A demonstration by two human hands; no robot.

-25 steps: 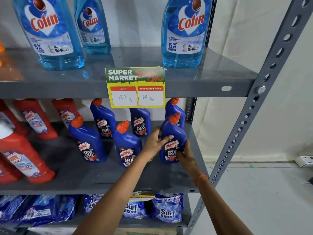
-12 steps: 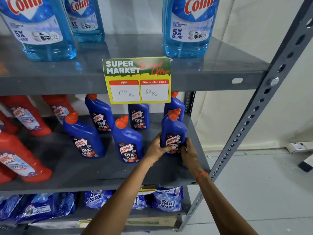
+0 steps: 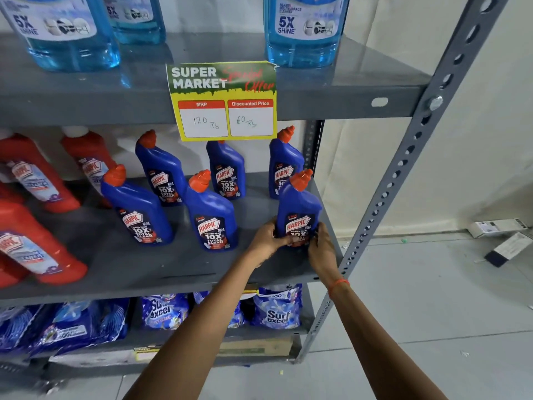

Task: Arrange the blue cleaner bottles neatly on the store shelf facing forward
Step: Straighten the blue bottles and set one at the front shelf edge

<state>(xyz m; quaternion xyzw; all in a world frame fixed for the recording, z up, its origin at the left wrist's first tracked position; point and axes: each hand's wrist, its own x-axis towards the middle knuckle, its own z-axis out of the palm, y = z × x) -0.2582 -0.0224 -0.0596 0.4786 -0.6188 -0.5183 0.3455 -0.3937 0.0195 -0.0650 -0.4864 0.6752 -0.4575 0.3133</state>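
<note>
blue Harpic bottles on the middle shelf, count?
6. Front row: left, middle, and right, held by left hand and right hand. Back row: left, middle, right. None seems hidden.

There were six dark blue plastic cleaner bottles (image 3: pixel 212 215) with orange caps, four red plastic bottles (image 3: pixel 34 180), three clear light-blue liquid bottles (image 3: pixel 302 30), and two hands (image 3: pixel 266 238).

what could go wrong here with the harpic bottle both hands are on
1. The held Harpic bottle stands near the right front corner of the middle shelf; a push from the left hand or right hand might tip it off the edge.
2. Sliding it back could knock the rear Harpic bottle directly behind it.
</note>
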